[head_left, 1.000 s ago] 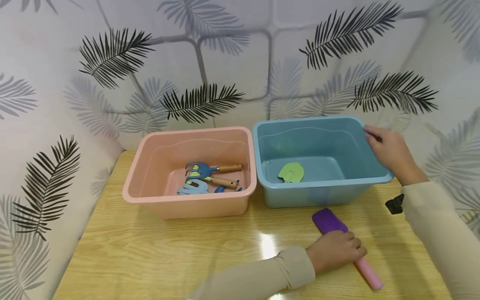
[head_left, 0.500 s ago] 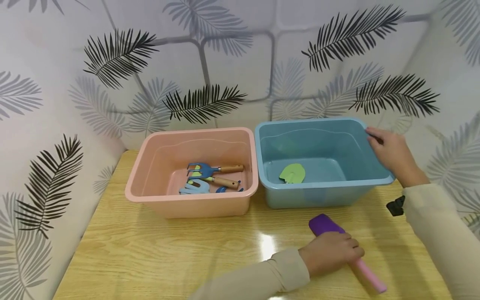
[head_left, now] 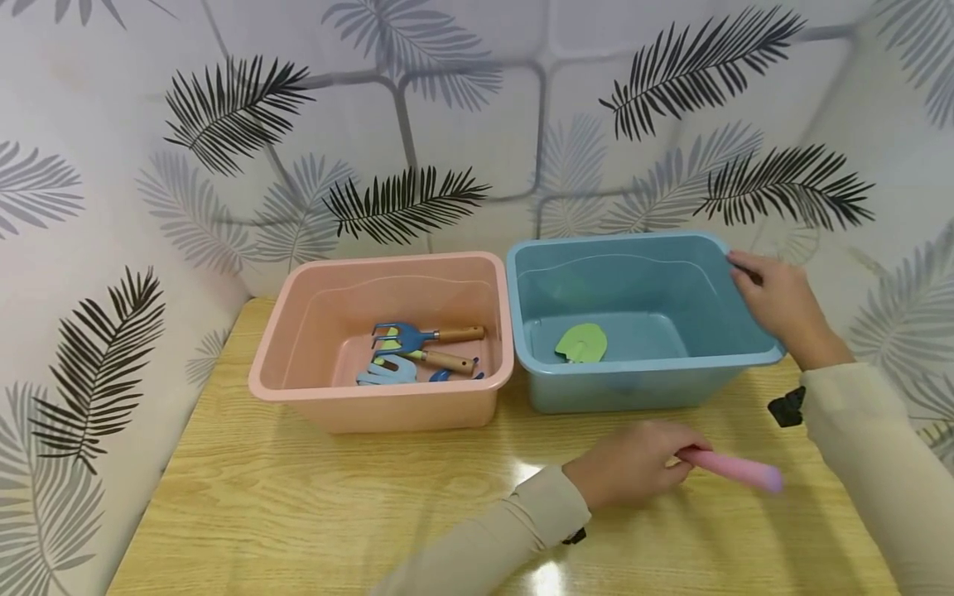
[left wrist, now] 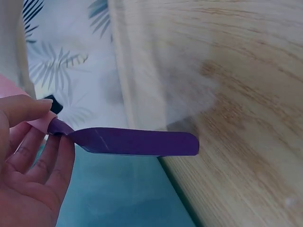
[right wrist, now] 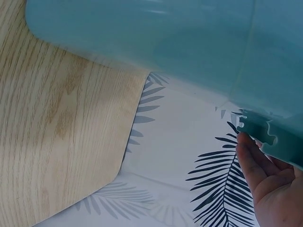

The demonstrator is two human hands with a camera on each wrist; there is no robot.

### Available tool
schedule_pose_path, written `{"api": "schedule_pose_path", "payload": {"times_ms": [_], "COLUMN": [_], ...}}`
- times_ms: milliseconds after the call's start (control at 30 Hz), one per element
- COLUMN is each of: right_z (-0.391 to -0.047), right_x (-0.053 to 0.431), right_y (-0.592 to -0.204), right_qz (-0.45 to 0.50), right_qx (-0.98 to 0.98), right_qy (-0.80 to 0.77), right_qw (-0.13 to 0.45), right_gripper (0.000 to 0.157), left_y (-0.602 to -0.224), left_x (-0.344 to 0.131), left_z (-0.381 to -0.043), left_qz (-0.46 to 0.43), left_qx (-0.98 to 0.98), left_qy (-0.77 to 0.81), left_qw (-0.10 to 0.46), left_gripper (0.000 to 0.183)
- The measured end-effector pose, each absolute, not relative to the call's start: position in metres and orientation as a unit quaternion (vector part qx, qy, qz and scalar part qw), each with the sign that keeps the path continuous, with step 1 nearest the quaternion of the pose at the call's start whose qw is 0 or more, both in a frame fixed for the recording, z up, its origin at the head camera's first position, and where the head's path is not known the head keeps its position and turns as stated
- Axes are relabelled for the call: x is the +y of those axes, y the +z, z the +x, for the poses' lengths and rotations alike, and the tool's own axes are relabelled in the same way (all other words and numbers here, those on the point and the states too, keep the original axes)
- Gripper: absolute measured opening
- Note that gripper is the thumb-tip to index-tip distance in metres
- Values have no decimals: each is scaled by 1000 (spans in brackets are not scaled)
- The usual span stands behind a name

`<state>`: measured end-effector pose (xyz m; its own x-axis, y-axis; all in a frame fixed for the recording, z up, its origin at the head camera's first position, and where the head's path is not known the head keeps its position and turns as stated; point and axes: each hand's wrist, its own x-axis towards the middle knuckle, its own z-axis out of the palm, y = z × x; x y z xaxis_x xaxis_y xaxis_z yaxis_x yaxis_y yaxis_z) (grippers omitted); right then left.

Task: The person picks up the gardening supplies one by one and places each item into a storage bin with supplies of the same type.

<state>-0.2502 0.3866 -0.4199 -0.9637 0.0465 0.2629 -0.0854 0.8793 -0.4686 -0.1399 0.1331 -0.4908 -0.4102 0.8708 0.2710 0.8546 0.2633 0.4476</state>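
My left hand holds a trowel by its pink handle, lifted over the table in front of the blue tub. In the left wrist view the thumb and fingers pinch the handle near the neck, and the purple blade shows nearly edge-on. The blade is hidden behind the hand in the head view. My right hand grips the right rim of the blue tub; the right wrist view shows its fingers beneath the rim. A green leaf-shaped tool head lies on the tub's floor.
Left of the blue tub stands a pink tub. It holds a dark blue hand fork, a light blue fork and other small garden tools. Both tubs sit on a wooden table against a leaf-patterned cloth.
The left hand has raised the trowel off the table and turned it, so its handle now points right. The right hand stays on the blue tub's rim.
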Motion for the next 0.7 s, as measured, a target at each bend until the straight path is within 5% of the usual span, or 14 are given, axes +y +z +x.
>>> {"api": "schedule_pose_path", "payload": {"times_ms": [433, 700], "right_z": [-248, -249], "right_x": [386, 386], "right_y": [-419, -419], "right_qz": [14, 18], "right_qx": [-959, -958], "right_qy": [249, 250], "right_qw": [135, 140], "right_gripper": [42, 42], "left_y": [-490, -442], "left_x": [119, 110], "left_z": [-146, -136], "left_qz": [475, 395], "left_qx": [760, 679], "left_qy": [437, 606], "left_qw": [78, 129], "left_gripper": [23, 28]}}
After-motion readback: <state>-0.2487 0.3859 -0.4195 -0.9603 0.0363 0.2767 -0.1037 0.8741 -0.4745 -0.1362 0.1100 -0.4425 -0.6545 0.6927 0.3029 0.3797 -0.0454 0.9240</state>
